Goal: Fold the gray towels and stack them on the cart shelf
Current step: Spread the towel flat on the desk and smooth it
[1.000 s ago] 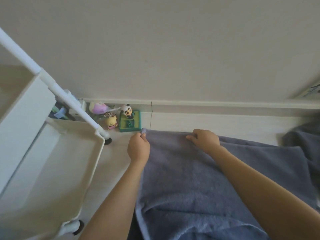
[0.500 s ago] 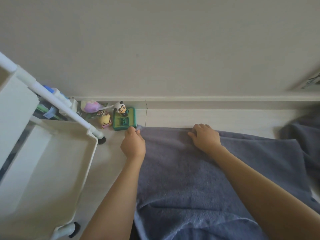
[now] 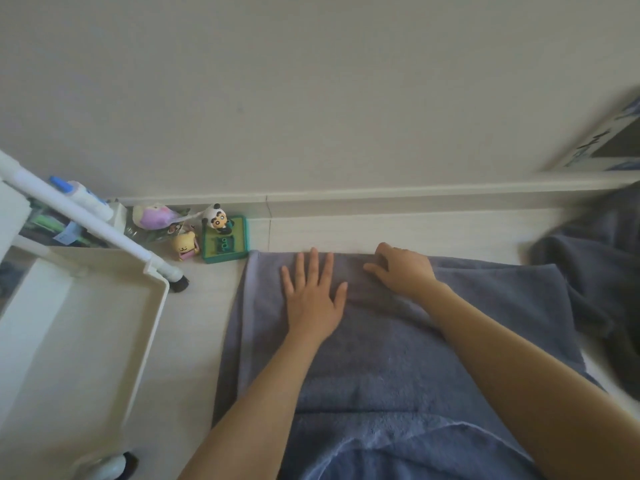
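A gray towel (image 3: 398, 344) lies spread on the floor beside a white cart (image 3: 86, 317). The left hand (image 3: 311, 299) presses flat on it, fingers straight and apart. The right hand (image 3: 403, 268) pinches its far edge with curled fingers.

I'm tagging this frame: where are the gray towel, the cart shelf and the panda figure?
gray towel (image 3: 398, 341): head view, flat middle of the cloth.
cart shelf (image 3: 152, 337): head view, its right wall.
panda figure (image 3: 215, 216): head view, its head.

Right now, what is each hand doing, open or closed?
Left hand: open, flat on the gray towel.
Right hand: fingers curled on the towel's far edge; a real grip cannot be told.
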